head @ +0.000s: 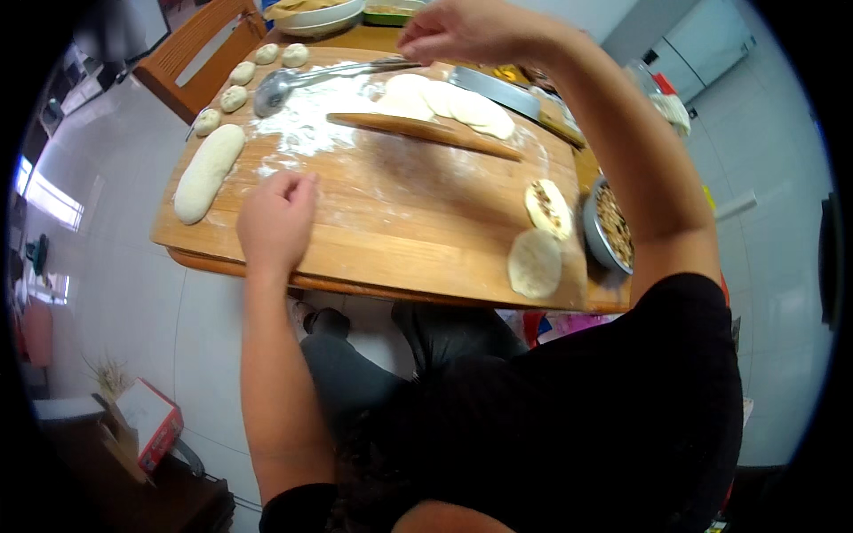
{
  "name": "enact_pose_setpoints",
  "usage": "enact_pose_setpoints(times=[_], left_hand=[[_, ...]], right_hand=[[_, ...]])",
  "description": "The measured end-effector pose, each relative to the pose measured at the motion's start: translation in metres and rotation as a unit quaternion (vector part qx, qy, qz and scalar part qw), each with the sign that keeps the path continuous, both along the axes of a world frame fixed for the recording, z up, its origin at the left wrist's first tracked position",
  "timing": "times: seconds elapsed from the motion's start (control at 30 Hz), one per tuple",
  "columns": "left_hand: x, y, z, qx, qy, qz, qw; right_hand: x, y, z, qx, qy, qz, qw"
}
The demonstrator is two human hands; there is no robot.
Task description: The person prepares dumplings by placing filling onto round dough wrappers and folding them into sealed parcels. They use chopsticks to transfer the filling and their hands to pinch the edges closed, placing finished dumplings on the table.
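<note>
My left hand (276, 216) rests its loosely curled fingers at the front left of a floured wooden board (400, 256); nothing shows in it. Above the board's far side is my right hand (460, 33), blurred, fingertips close to the handle end of a metal ladle (270, 93). Whether it touches that handle cannot be told. The ladle lies across loose flour (320, 123). A wooden rolling pin (426, 133) lies before several overlapping dough wrappers (453, 106). At the right, one wrapper (548, 208) carries a strip of filling; a plain dough round (535, 263) lies just below it.
A dough log (210, 173) and several small dough balls (233, 98) line the left edge. Behind the wrappers lies a cleaver (496, 92). A metal bowl of filling (610, 223) stands right of the board. A wooden chair (200, 60) and white dishes (320, 18) are beyond.
</note>
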State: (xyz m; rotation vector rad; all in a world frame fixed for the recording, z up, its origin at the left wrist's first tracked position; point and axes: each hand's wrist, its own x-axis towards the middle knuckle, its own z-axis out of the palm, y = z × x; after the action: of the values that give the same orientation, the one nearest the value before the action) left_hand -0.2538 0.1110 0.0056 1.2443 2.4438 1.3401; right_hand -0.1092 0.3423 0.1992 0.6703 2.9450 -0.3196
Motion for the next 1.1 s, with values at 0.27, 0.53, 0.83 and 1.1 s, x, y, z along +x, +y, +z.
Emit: enact_pose_setpoints(times=[0.27,0.53,0.83,1.1], left_hand=[[0.040,-0.001,0.012,0.091,0.053,-0.053,0.993],[0.189,0.069,0.031,-0.084,0.072,-0.287,0.951],[0.220,0.109,0.029,-0.191,0.055,-0.311,0.929],[0.227,0.118,0.036,-0.269,-0.004,-0.313,0.911]], right_hand=[[0.244,-0.085,-0.074,-0.033,0.239,-0.194,0.951],[0.304,-0.165,-0.171,0.059,0.353,-0.138,0.923],[0.314,-0.159,-0.190,0.143,0.380,-0.170,0.898],[0.297,-0.138,-0.191,0.146,0.339,-0.239,0.898]])
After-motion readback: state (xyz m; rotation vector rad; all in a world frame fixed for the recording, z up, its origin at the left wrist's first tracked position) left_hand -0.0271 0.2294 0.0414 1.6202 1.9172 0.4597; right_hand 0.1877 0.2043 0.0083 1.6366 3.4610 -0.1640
